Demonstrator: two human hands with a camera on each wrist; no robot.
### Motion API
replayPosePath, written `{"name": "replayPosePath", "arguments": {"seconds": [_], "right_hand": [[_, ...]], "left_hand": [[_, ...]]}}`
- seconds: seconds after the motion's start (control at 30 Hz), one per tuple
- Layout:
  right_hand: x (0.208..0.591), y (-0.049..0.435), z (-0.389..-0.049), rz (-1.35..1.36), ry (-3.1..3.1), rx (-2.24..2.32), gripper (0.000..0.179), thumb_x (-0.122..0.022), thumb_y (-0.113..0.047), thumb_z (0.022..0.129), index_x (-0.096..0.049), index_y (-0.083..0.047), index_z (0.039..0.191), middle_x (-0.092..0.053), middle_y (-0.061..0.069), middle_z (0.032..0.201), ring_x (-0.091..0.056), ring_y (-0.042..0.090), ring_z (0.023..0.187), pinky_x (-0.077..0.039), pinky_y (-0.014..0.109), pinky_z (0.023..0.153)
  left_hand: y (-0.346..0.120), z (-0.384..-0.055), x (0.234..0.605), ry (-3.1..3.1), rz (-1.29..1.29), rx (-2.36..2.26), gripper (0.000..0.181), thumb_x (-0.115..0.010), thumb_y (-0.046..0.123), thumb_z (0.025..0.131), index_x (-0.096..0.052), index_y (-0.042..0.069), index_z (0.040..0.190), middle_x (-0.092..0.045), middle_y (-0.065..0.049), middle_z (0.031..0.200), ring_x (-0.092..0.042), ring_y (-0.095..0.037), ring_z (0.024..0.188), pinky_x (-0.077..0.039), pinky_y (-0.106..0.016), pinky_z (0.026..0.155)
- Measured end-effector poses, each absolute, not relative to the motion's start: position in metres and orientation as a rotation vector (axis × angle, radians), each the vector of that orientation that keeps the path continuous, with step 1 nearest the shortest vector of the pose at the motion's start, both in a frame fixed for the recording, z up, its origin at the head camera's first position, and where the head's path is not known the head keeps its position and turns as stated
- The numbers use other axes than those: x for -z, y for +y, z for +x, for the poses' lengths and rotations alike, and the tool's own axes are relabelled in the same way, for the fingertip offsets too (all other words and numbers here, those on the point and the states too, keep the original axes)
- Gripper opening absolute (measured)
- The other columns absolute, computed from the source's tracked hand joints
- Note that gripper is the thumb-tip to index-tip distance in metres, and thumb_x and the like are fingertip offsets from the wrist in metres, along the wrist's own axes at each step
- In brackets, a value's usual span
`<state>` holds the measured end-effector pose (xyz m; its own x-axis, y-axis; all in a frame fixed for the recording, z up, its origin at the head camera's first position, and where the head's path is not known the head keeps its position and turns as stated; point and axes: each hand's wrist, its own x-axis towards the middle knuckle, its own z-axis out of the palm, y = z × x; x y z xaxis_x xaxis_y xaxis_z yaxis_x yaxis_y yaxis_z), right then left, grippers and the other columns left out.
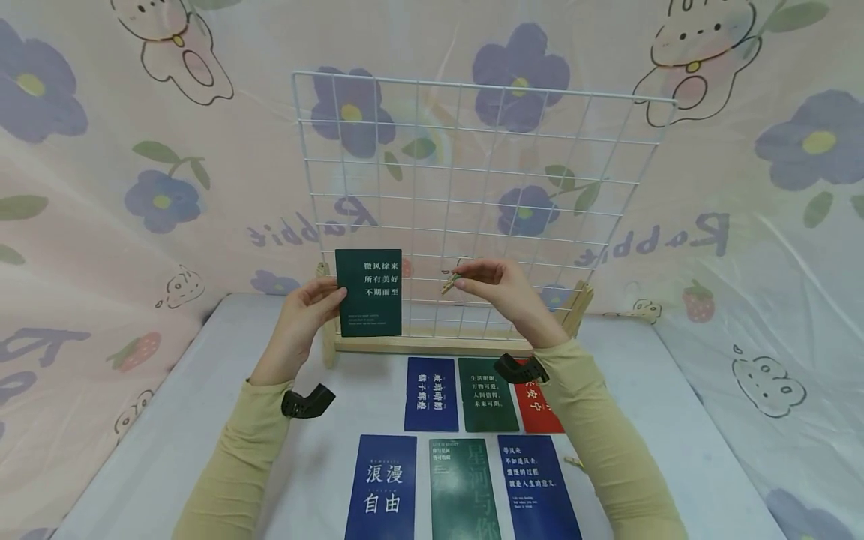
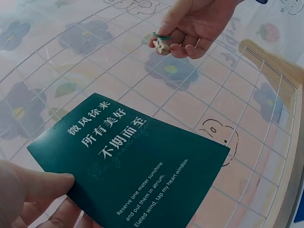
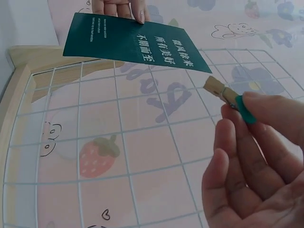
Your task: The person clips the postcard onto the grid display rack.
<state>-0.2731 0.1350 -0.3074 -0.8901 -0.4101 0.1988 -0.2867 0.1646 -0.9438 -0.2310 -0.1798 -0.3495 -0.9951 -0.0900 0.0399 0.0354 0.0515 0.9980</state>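
Note:
My left hand [image 1: 307, 319] pinches a dark green card [image 1: 369, 311] by its left edge, thumb on the printed face. The card stands upright in front of the lower left part of a white wire grid [image 1: 418, 202]. To its right, my right hand [image 1: 502, 289] pinches a small wooden clothespin [image 3: 221, 90] between thumb and fingers; a bit of green shows on the clothespin at the fingertips. In the right wrist view the clothespin's tip points toward a corner of the card, a little apart from it.
The grid stands in a wooden base [image 1: 432, 345]. Before it lie two rows of cards, among them a blue card [image 1: 381, 487], a green card [image 1: 487, 397] and a red card [image 1: 538, 409] partly behind the right arm. A small clothespin-like piece [image 1: 574, 463] lies by the right sleeve.

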Motion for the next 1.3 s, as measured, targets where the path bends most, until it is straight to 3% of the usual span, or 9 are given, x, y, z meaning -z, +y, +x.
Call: {"name": "replayPosePath", "arguments": {"seconds": [0.3, 0.63, 0.87, 1.3], "right_hand": [[0.293, 0.126, -0.28, -0.747, 2.301, 1.866, 0.035, -0.068, -0.012, 0.09, -0.061, 0.008, 0.118, -0.068, 0.006, 0.105, -0.062, 0.024, 0.1, -0.049, 0.032, 0.092], [0.271, 0.111, -0.284, -0.812, 2.335, 1.913, 0.027, -0.07, -0.012, 0.089, -0.067, 0.0, 0.113, -0.068, 0.006, 0.105, -0.062, 0.024, 0.098, -0.049, 0.031, 0.088], [0.254, 0.101, -0.285, -0.899, 2.313, 1.932, 0.025, -0.072, -0.013, 0.088, -0.069, -0.003, 0.11, -0.068, 0.008, 0.104, -0.062, 0.025, 0.096, -0.05, 0.033, 0.086], [0.233, 0.086, -0.286, -0.926, 2.226, 2.043, 0.027, -0.071, -0.009, 0.087, -0.067, 0.003, 0.112, -0.068, 0.008, 0.102, -0.062, 0.024, 0.1, -0.046, 0.035, 0.096]], "left_hand": [[-0.178, -0.236, 0.337, -2.165, 0.035, 2.073, 0.044, -0.062, 0.021, 0.095, -0.05, -0.001, 0.13, -0.058, -0.004, 0.11, -0.056, -0.015, 0.098, -0.048, -0.031, 0.093], [-0.179, -0.238, 0.321, -2.085, -0.014, 2.047, 0.043, -0.064, 0.021, 0.094, -0.055, -0.001, 0.129, -0.06, 0.003, 0.108, -0.054, -0.014, 0.097, -0.048, -0.028, 0.088], [-0.18, -0.238, 0.307, -2.057, -0.023, 2.036, 0.042, -0.064, 0.021, 0.093, -0.056, -0.002, 0.128, -0.061, 0.0, 0.111, -0.055, -0.014, 0.097, -0.046, -0.032, 0.092], [-0.178, -0.244, 0.277, -1.871, -0.039, 2.105, 0.038, -0.068, 0.017, 0.09, -0.06, 0.001, 0.123, -0.061, 0.002, 0.106, -0.055, -0.013, 0.092, -0.045, -0.028, 0.087]]}}
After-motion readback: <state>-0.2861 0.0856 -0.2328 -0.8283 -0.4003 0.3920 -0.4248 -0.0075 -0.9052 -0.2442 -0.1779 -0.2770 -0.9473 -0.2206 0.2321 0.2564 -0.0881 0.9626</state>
